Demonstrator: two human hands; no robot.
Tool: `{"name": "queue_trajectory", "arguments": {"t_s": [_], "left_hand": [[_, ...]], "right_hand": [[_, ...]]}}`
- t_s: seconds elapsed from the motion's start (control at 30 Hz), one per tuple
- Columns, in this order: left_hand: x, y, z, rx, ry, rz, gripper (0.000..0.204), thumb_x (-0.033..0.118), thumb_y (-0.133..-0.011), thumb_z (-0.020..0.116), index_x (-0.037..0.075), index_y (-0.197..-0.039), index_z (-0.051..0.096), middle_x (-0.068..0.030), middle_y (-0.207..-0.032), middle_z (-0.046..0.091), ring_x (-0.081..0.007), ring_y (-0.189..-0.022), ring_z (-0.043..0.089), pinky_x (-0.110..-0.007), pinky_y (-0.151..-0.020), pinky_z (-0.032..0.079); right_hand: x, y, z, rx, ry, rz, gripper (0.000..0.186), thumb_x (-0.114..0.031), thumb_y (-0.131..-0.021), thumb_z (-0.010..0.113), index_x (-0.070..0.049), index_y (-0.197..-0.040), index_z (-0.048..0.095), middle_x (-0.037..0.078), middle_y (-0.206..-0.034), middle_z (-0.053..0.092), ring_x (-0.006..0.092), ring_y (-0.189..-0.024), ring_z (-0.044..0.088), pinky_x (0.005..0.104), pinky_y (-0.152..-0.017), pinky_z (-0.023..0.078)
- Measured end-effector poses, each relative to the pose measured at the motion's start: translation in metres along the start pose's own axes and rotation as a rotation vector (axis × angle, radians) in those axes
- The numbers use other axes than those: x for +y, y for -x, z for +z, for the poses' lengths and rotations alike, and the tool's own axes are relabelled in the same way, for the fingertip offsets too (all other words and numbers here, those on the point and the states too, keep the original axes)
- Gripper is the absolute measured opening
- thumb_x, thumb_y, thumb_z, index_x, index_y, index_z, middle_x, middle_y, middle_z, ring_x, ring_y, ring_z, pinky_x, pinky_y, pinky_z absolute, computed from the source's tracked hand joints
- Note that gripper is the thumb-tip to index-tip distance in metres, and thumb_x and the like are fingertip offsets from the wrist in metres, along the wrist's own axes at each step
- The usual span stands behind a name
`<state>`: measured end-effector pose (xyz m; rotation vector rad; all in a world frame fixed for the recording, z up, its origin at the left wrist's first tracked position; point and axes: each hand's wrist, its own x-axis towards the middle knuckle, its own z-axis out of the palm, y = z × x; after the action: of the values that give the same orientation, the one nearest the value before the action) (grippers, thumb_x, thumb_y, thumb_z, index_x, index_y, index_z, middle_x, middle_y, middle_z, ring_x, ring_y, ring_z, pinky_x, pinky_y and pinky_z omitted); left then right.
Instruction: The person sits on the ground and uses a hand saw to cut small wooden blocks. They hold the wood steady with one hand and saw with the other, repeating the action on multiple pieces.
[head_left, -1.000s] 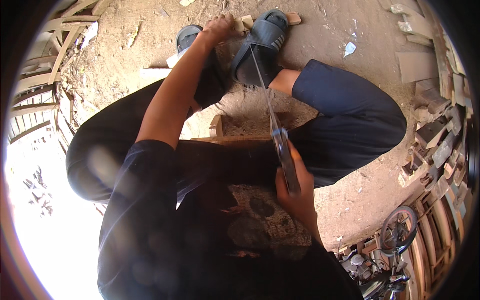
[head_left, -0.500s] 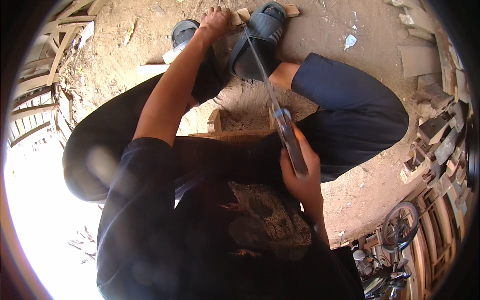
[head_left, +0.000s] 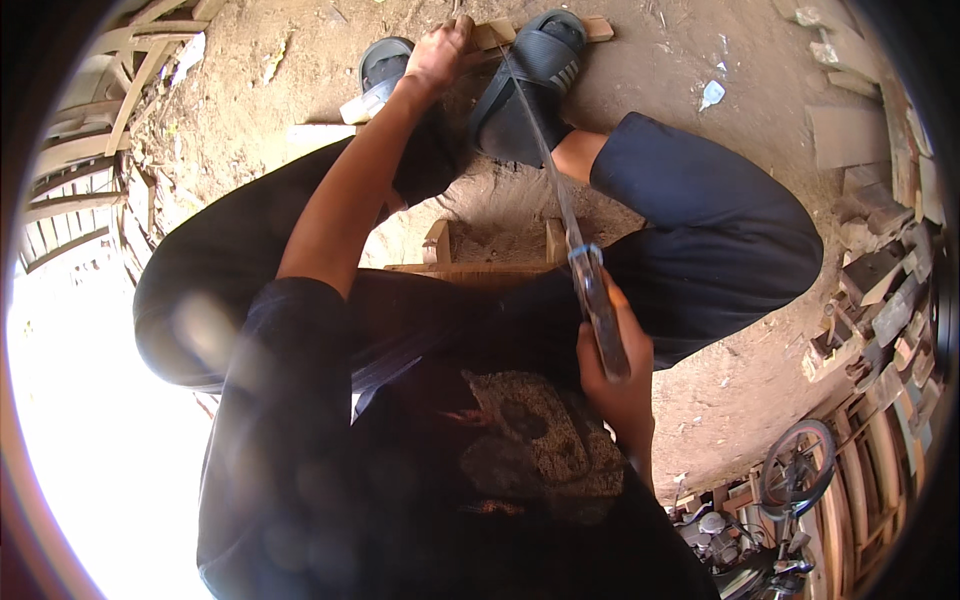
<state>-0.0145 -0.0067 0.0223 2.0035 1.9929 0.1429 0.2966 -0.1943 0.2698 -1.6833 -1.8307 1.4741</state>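
Note:
My right hand (head_left: pixel 622 365) is wrapped round the dark handle of a handsaw (head_left: pixel 541 140), low and right of centre. Its long thin blade slants up and away, and the tip end meets a narrow wood strip (head_left: pixel 490 36) between my feet. My left hand (head_left: pixel 440 55) is closed on the strip's left end, left of the blade; its fingertips are partly hidden. The dark sandal (head_left: pixel 538 62) on my right foot lies across the strip, whose right end sticks out beyond it. My other sandal (head_left: pixel 384 62) rests on the ground beside my left hand.
Under me is a low wooden stool (head_left: pixel 470 272). Offcuts (head_left: pixel 880 265) and boards are piled at the right, with a wheeled machine (head_left: pixel 795 470) lower down. Wooden pieces (head_left: pixel 140 70) lean at the far left. A small pale scrap (head_left: pixel 712 95) lies on the dirt floor (head_left: pixel 660 50).
My right hand has drawn the saw back toward my body and a little right. My left hand keeps its hold on the strip. The whole view has shifted slightly.

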Motion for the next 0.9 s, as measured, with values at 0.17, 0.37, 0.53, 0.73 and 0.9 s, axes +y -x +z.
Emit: {"name": "queue_trajectory", "arguments": {"t_s": [0.17,0.37,0.53,0.73,0.9], "left_hand": [[-0.007,-0.004,0.005,-0.025,0.140,-0.107,0.038,0.035,-0.079,0.070,0.004,-0.098,0.060,-0.0188,-0.099,0.065,-0.0336,-0.098,0.062,-0.042,-0.085,0.050],[-0.017,-0.012,0.007,-0.163,0.116,-0.090,0.047,0.043,-0.077,0.068,0.007,-0.106,0.062,-0.0195,-0.101,0.066,-0.0339,-0.099,0.063,-0.041,-0.089,0.049],[0.004,-0.008,0.011,-0.212,-0.056,-0.115,0.068,0.049,-0.074,0.069,-0.001,-0.116,0.051,-0.0195,-0.114,0.060,-0.0321,-0.109,0.058,-0.040,-0.093,0.047],[0.012,-0.012,0.022,-0.211,-0.173,-0.215,0.082,0.049,-0.069,0.075,-0.003,-0.123,0.042,-0.0185,-0.121,0.053,-0.0336,-0.118,0.050,-0.043,-0.099,0.041],[0.010,-0.011,0.039,0.022,-0.201,-0.208,0.049,0.023,-0.073,0.069,0.000,-0.112,0.048,-0.0185,-0.112,0.058,-0.0324,-0.108,0.056,-0.043,-0.091,0.044]], "right_hand": [[0.004,-0.005,0.002,-0.007,-0.013,-0.004,0.056,0.002,-0.081,0.051,-0.002,-0.136,0.042,0.017,-0.081,0.063,0.0220,-0.067,0.064,0.0297,-0.064,0.049],[0.002,0.003,-0.003,-0.004,0.053,-0.069,0.054,0.001,-0.082,0.053,-0.001,-0.135,0.043,0.023,-0.097,0.064,0.0238,-0.087,0.068,0.0302,-0.074,0.049],[0.002,-0.006,0.002,-0.027,-0.027,-0.006,0.053,0.000,-0.084,0.051,0.000,-0.136,0.042,0.025,-0.106,0.063,0.0291,-0.098,0.066,0.0336,-0.080,0.050],[-0.005,-0.001,0.012,-0.007,0.047,-0.072,0.053,0.000,-0.083,0.052,0.000,-0.136,0.041,0.026,-0.095,0.063,0.0370,-0.085,0.067,0.0361,-0.070,0.052],[-0.014,-0.024,0.015,-0.107,-0.086,0.106,0.051,0.004,-0.083,0.050,0.005,-0.134,0.041,0.027,-0.119,0.056,0.0345,-0.111,0.058,0.0348,-0.088,0.047]]}}
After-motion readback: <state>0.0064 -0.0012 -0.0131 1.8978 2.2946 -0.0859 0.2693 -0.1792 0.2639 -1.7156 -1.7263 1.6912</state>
